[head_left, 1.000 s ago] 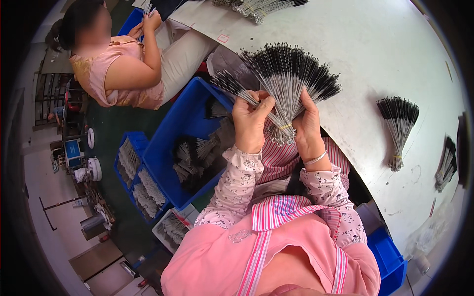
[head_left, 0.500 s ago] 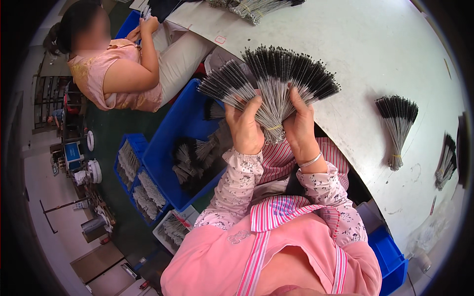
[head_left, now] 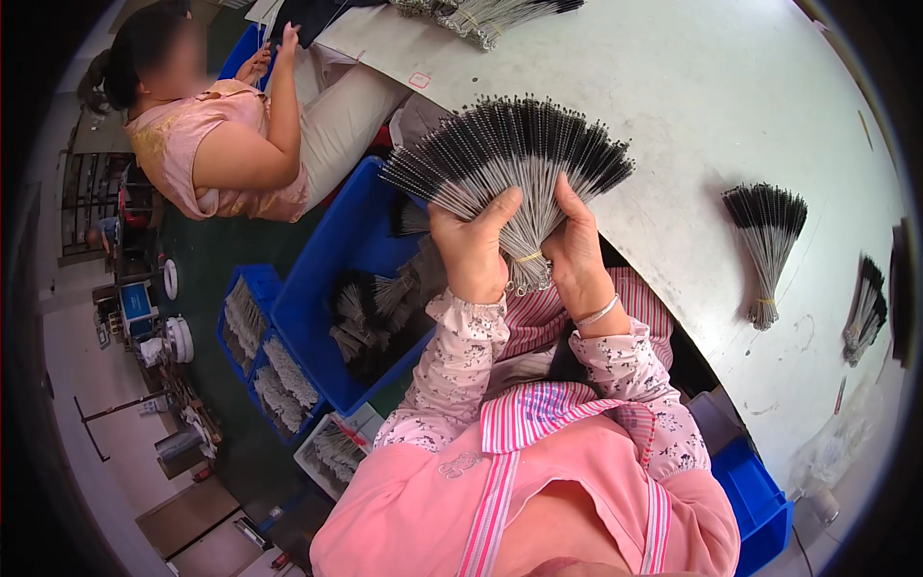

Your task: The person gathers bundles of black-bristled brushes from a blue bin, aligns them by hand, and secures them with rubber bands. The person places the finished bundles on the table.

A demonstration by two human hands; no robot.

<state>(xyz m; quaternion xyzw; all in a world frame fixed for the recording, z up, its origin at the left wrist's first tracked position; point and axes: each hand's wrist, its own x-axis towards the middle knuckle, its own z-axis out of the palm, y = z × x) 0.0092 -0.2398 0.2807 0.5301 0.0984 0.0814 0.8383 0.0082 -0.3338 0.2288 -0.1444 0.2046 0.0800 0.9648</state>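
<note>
The fingers (head_left: 500,208) of the left hand (head_left: 468,255) and right hand (head_left: 581,264) were clamped on a fanned bundle of black-bristled brushes (head_left: 510,144), held above the striped apron (head_left: 538,313); to the left stood a blue crate (head_left: 322,255), beyond lay the tabletop (head_left: 663,115) with another bundle (head_left: 767,236), and farther left sat a co-worker (head_left: 226,154)

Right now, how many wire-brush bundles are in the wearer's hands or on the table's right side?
3: a fanned bundle between the left hand and right hand, a banded bundle right of it, and a narrower bundle farthest right. Others may be hidden.
</note>
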